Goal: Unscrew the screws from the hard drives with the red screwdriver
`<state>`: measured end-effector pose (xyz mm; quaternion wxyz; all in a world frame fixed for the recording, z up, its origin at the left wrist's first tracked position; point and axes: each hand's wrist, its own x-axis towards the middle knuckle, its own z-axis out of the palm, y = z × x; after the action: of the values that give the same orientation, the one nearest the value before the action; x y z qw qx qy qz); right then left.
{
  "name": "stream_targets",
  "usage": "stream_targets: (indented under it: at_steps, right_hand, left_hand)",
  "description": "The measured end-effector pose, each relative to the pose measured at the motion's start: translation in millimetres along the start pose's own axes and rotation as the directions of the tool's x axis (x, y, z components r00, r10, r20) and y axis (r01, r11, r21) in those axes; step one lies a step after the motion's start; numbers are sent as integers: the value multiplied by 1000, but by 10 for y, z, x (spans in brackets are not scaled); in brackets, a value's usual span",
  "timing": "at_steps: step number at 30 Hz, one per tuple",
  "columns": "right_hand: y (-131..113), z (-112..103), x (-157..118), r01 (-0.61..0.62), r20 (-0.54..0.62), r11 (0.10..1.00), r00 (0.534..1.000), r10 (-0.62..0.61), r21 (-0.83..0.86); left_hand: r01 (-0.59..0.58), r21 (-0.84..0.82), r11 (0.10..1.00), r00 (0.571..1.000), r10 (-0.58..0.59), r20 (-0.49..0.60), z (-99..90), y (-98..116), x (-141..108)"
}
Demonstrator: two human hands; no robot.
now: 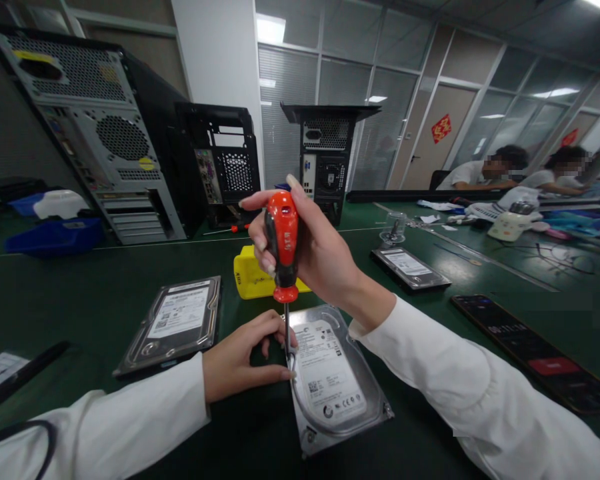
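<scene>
My right hand is wrapped round the red and black handle of a screwdriver, held upright. Its metal shaft points down at the left edge of a silver hard drive, which lies label up on the table. My left hand grips that same edge, with the index finger beside the shaft and the thumb lower on the drive. The screwdriver's tip is close to the fingertips, and the exact spot it touches is hard to make out.
Behind the drive sits a yellow tray. Other hard drives lie left and right. A phone rests at the right. Computer cases, a blue tray and a clear container stand further back. Two people sit far right.
</scene>
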<state>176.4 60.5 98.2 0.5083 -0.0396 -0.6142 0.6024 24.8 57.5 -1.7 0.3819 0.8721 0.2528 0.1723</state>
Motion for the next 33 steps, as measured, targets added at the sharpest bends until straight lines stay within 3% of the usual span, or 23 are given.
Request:
stream_targets:
  at_steps: [8,16,23,29,33]
  right_hand:
    - [-14,49,15,-17,-76,998,997,13,-54]
    - [15,9,-1,5,-54,1000,999,-5,11]
    - [-42,27,-8,-18,39,1000,999,17,26]
    - [-34,21,-8,-26,-18,999,999,26,29]
    - [-23,2,-2,26,17,1000,1000,-26,8]
  left_hand:
    - [-15,-18,1000,1000,15,2,0,-1,-3]
    - [-11,-4,1000,1000,11,3,-1,2,3]
    - [-14,-10,1000,1000,14,6,-2,10,0]
    - [-9,-9,1000,1000,9,5,-2,14,-2]
    - [-7,5,1000,1000,7,10,-7,16,2]
